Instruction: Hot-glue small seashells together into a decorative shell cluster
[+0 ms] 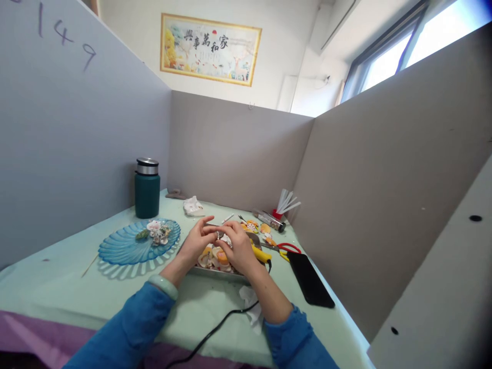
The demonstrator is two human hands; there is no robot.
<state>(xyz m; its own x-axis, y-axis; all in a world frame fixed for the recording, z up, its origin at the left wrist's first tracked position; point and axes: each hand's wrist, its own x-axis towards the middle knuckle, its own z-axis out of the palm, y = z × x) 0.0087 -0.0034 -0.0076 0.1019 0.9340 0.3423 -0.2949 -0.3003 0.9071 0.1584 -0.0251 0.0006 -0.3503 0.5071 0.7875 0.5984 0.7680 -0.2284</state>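
My left hand (pixel 196 242) and my right hand (pixel 238 247) meet above a metal tray (pixel 215 271) of orange and white shells (pixel 215 256). Both pinch a small pale piece (pixel 219 234) between their fingertips; I cannot make out what it is. A yellow-handled tool (pixel 260 253) with a black cord (pixel 215 330) lies by my right wrist. To the left stands a blue glass plate (pixel 126 248) bearing a few shells and a small flower (pixel 157 231).
A dark green flask (pixel 146 188) stands at the back left. Red-handled scissors (pixel 286 250), a black phone (pixel 309 279), a crumpled tissue (pixel 251 307), white sticks (pixel 286 201) and more shells lie on the right. Grey partitions wall in the green tabletop (pixel 57 292).
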